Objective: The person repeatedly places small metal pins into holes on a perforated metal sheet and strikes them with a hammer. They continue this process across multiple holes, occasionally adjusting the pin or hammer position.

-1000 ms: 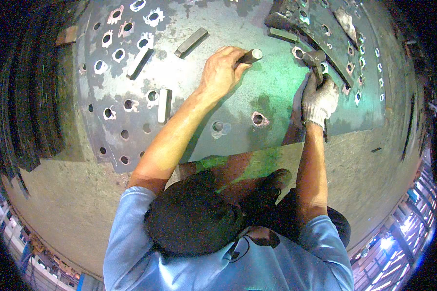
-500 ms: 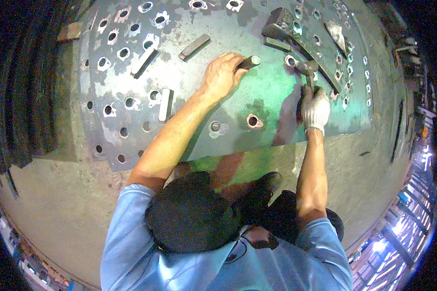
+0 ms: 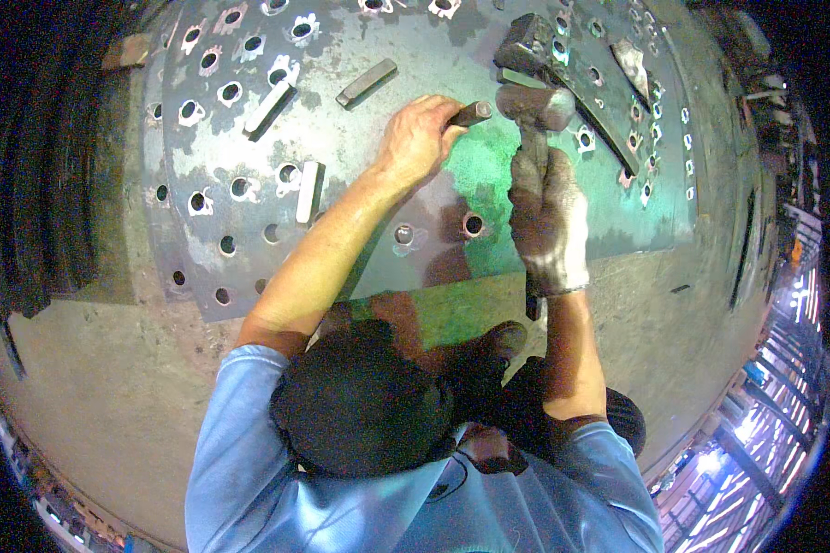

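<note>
My bare left hand [image 3: 413, 143] is closed around a short, dark steel punch or rod [image 3: 471, 114], whose round, shiny end sticks out to the right of the fingers. What the rod's other end touches is hidden. In a pale work glove, my right hand [image 3: 551, 221] grips a hammer [image 3: 537, 108] by its handle. The hammer's head is just right of the rod's end, apart from it. Under both hands lies a large grey steel plate [image 3: 443, 69] with many ragged-rimmed round holes.
Three loose steel bars lie left of my hands: one upright-lying bar [image 3: 310, 192], one slanted bar [image 3: 269, 111] and one bar [image 3: 367, 83] farther back. A heavy dark sledgehammer [image 3: 522, 46] rests at the back right. Concrete floor [image 3: 111, 387] surrounds the plate.
My right hand has raised the hammer and brought it left, closer to the rod. The left hand keeps its grip and has hardly moved.
</note>
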A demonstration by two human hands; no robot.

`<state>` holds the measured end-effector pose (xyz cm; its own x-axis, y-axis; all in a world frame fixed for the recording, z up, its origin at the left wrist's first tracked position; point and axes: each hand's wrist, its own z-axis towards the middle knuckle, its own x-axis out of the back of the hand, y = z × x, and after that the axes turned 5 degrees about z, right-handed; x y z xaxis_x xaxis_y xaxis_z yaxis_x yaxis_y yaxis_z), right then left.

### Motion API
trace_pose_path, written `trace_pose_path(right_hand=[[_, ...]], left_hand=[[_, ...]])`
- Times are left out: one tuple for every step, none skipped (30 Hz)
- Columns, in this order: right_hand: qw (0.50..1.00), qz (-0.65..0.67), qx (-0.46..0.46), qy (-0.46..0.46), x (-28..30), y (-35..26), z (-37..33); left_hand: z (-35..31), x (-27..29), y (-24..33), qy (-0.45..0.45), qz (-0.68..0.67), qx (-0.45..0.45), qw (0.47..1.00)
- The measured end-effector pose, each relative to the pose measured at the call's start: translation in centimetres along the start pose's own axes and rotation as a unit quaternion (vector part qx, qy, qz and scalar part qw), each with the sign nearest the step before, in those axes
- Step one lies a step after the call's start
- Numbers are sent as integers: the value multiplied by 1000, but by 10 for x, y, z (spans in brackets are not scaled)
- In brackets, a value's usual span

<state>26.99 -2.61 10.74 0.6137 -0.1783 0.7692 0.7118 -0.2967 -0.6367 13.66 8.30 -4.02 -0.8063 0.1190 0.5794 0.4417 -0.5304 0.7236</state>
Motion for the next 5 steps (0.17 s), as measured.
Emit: trace_pose_path(right_hand=[[1000, -21, 5, 12, -3, 0, -1], [999, -41, 12, 24, -8, 1, -2], [997, -62, 20, 35, -9, 0, -2], [997, -80, -5, 12, -6, -3, 0], [997, -81, -1, 13, -6, -5, 2]], left_hand=[[0, -1, 0, -8, 4, 4, 1000], [1, -2, 0, -16, 8, 8, 1000], [1, -2, 0, -23, 12, 12, 1000], [0, -2, 0, -23, 15, 10, 1000], [1, -1, -1, -24, 18, 8, 1000]])
